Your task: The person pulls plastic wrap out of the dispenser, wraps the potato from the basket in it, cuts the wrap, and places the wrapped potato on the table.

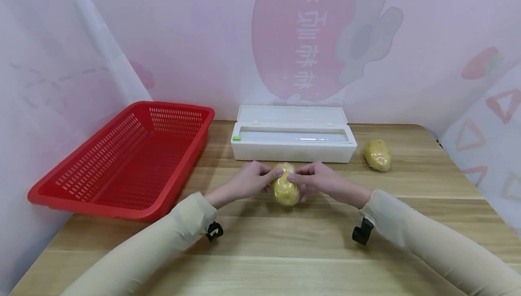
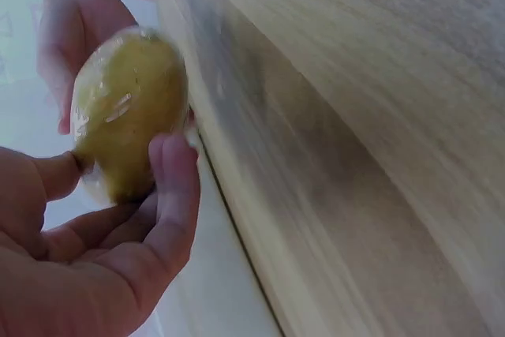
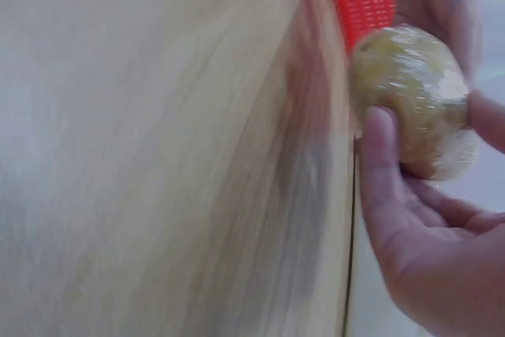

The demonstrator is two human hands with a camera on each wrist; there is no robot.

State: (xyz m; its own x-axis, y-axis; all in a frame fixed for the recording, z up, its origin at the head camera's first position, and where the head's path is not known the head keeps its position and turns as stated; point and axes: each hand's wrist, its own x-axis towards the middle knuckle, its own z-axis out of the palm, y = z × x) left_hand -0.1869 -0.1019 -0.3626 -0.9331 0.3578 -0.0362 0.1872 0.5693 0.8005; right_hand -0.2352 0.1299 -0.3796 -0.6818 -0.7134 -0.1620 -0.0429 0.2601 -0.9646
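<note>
A potato (image 1: 286,188) in shiny clear plastic film is held between both hands above the middle of the table. My left hand (image 1: 249,181) grips it from the left, its thumb on the near upper side. From the right, my right hand (image 1: 323,181) holds it with the thumb on top and fingers behind. In the left wrist view the film wraps tightly over the potato (image 2: 130,108), and the left fingers curl under its lower end. The right wrist view shows wrinkled film on the potato (image 3: 410,92), pinched between right thumb and fingers.
Behind the hands stands a white film dispenser box (image 1: 293,152), its lid raised, with a green slider at the left end. Another potato (image 1: 377,155), also shiny, lies to the right of it. A red perforated basket (image 1: 163,196) occupies the table's left side.
</note>
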